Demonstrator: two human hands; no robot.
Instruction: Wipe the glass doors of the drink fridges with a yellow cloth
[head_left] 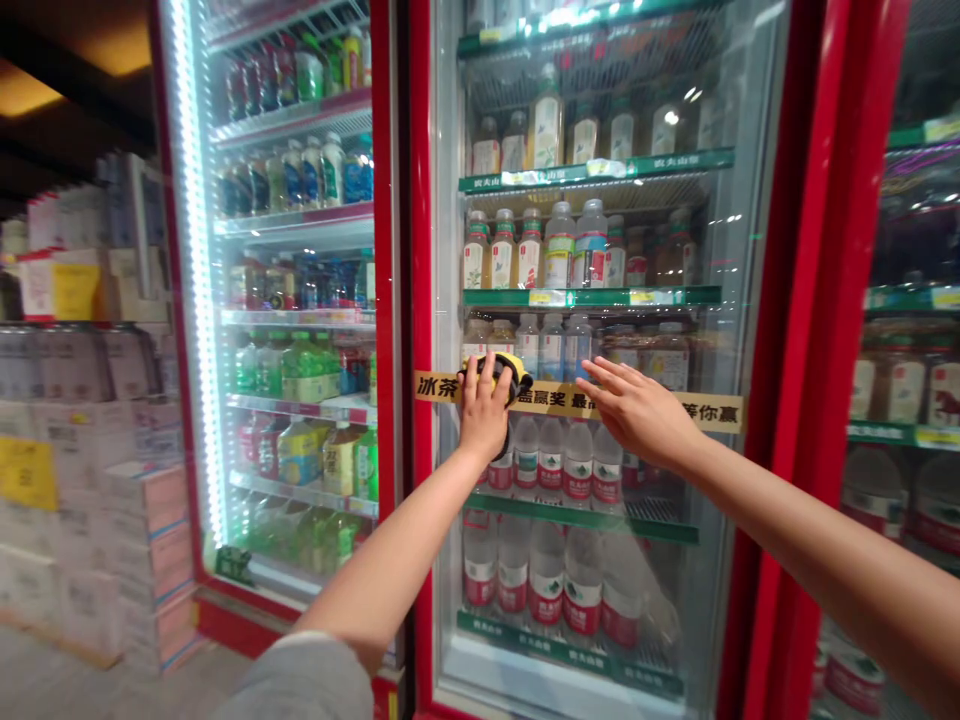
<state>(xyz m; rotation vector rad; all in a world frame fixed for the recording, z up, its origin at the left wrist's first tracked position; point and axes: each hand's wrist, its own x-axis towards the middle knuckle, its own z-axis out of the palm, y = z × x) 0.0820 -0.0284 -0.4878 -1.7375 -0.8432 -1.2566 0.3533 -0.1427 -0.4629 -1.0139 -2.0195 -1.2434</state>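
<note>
A closed glass door (442, 560) with a red frame fronts a drinks cooler, and a tan strip with black lettering (720, 412) crosses it at mid-height. My left hand (484, 410) rests over a yellow and black object (517, 372) against the glass, its fingers spread on it; what the object is I cannot make out. To the right, my right hand (637, 410) is open with fingers stretched out in front of the strip, holding nothing. Whether it touches the glass is unclear.
Behind the glass, shelves hold bottles (577, 590). A second lit cooler (300, 320) stands left, another (900, 400) right. Stacked boxes (150, 550) with yellow signs stand at the far left on the grey floor.
</note>
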